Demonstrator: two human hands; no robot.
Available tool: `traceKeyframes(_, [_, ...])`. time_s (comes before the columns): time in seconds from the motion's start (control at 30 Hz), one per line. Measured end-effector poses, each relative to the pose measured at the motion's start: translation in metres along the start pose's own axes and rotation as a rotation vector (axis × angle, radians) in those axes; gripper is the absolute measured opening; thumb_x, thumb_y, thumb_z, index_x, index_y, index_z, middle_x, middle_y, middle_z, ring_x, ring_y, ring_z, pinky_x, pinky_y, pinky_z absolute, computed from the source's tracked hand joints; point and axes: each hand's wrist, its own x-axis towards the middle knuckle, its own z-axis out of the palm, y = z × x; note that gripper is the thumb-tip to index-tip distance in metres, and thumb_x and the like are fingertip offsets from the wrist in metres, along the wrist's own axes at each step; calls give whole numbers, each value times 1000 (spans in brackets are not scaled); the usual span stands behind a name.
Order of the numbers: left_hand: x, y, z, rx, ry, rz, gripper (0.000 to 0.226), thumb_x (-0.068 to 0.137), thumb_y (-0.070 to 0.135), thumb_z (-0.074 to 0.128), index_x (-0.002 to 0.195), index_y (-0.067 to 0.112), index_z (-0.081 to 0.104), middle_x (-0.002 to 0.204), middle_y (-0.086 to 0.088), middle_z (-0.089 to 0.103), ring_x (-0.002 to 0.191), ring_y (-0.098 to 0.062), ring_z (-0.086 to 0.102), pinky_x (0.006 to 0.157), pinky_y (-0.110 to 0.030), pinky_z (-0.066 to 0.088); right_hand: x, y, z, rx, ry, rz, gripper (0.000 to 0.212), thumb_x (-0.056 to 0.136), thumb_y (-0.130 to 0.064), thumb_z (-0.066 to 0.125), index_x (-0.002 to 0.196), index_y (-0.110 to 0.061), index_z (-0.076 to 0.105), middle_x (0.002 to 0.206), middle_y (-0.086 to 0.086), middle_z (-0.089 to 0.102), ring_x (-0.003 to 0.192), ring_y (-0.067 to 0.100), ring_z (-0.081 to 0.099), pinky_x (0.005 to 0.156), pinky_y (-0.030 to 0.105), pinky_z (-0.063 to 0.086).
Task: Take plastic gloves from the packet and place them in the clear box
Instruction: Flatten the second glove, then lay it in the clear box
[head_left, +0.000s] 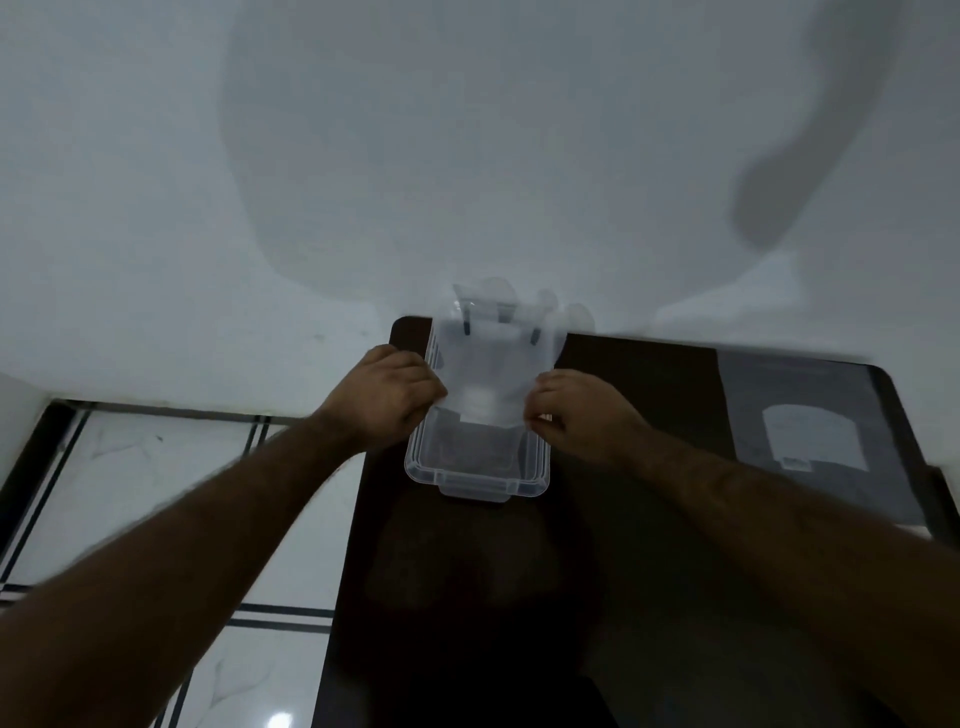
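A clear plastic box (477, 480) stands on the dark table near its far left corner. Over the box I hold a thin, see-through plastic glove (493, 353), stretched flat with its fingers pointing away from me past the table's far edge. My left hand (387, 397) pinches the glove's left edge, and my right hand (574, 413) pinches its right edge. The glove's cuff end hangs just above the box opening. The glove packet (810, 431), a flat dark sleeve with a pale label, lies on the table at the right.
The dark table (649, 571) runs from the white wall toward me. Left of it is a glossy white tiled floor (156, 457) with dark lines. The white wall (467, 156) rises right behind the table's far edge.
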Motion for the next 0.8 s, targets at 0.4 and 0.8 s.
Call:
traceKeyframes(0.4, [9,-7,30,69,-149,72,14,87,23,82,101,23,84,102,0,82,112,-27,74,111,-54,43,31,-9,24,-203,-306,39,16,100,-37,61,105,-32,76,108,-9,76,110,13,67,129,51,25])
traceKeyframes(0.8, [26,0,28,245,-589,78,27,105,33,57,125,35,76,125,9,79,155,-21,43,129,-66,-8,53,-33,20,-348,-506,30,19,104,-35,61,116,-29,74,115,-4,75,122,18,65,131,60,13])
